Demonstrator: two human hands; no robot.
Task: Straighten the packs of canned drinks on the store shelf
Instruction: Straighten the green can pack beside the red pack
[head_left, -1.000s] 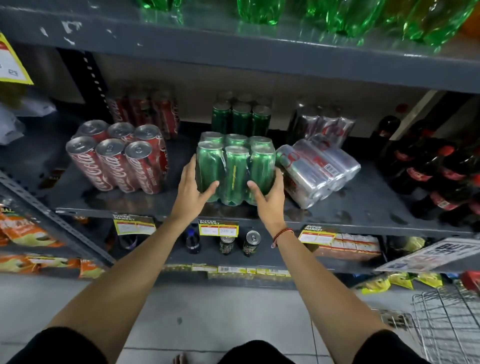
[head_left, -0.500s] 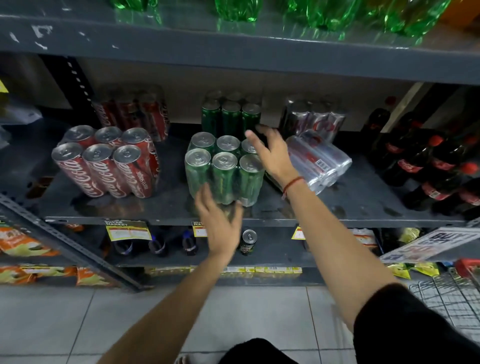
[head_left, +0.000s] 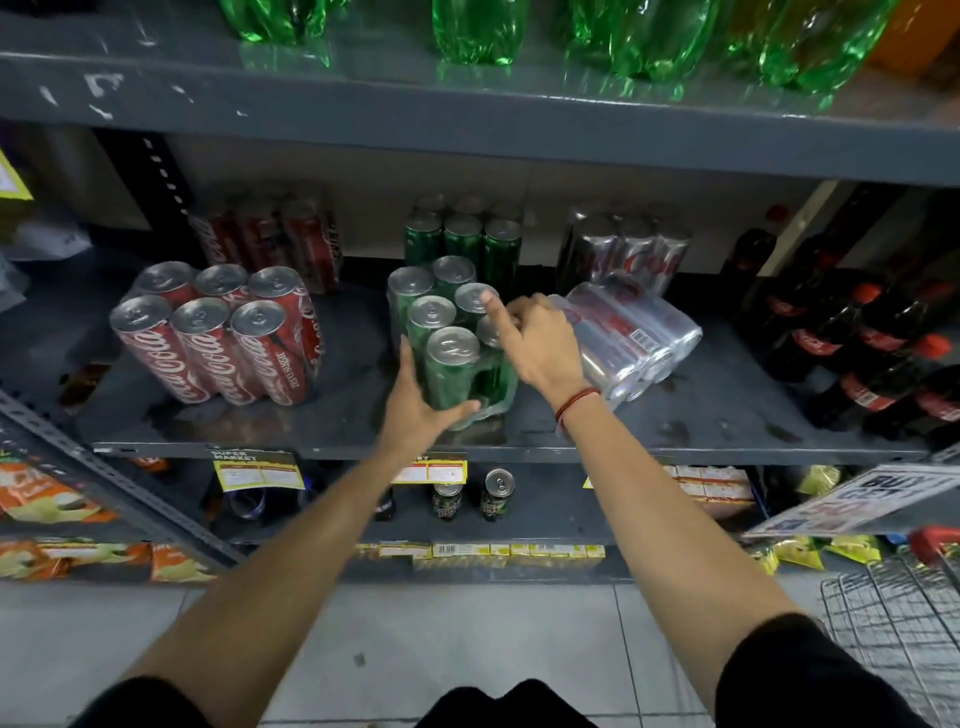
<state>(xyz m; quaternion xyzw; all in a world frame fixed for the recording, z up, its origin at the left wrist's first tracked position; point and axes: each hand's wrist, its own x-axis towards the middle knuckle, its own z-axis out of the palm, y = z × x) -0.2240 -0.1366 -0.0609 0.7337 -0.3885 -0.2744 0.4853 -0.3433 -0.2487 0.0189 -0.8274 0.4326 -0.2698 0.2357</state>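
A shrink-wrapped pack of green cans (head_left: 441, 332) stands at the middle of the grey shelf (head_left: 701, 415), turned at an angle. My left hand (head_left: 421, 410) grips its front lower corner. My right hand (head_left: 535, 343) rests on the pack's right top edge, index finger over a can lid. A silver can pack (head_left: 634, 332) lies tipped on its side just right of that hand. A red cola pack (head_left: 218, 332) stands at the left, leaning slightly. More red, green and silver packs stand behind at the shelf's back.
Dark cola bottles (head_left: 872, 353) crowd the shelf's right end. Green bottles (head_left: 478, 31) sit on the shelf above. Single cans (head_left: 496, 493) and price tags (head_left: 257, 470) are on the lower shelf. A wire basket (head_left: 904, 618) stands on the floor at the right.
The green pack has been rotated, now skewed with a corner toward me. My left hand rose from below the shelf edge onto the pack. My right hand came back from behind it to its top.
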